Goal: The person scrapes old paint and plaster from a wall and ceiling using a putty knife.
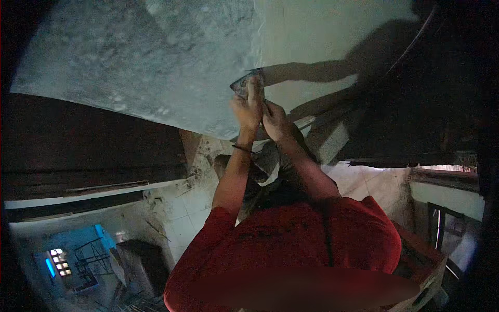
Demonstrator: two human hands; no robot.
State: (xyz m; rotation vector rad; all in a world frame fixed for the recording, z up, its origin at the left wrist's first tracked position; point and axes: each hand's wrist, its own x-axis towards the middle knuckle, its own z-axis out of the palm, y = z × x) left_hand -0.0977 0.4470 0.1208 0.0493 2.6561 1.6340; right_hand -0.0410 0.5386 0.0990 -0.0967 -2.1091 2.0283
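From here I see the left hand gripping a flat, dark piece at the wall, where mottled grey meets smooth pale. The right hand curls just beside it; whether it grips anything, I can't tell.

Floor tiles: white, square, dirt-smudged
Window: lower left, small bright panes
Blue strip: right of the window
Dark frame: far right, against pale wall
Light: dim overall, bright at the window
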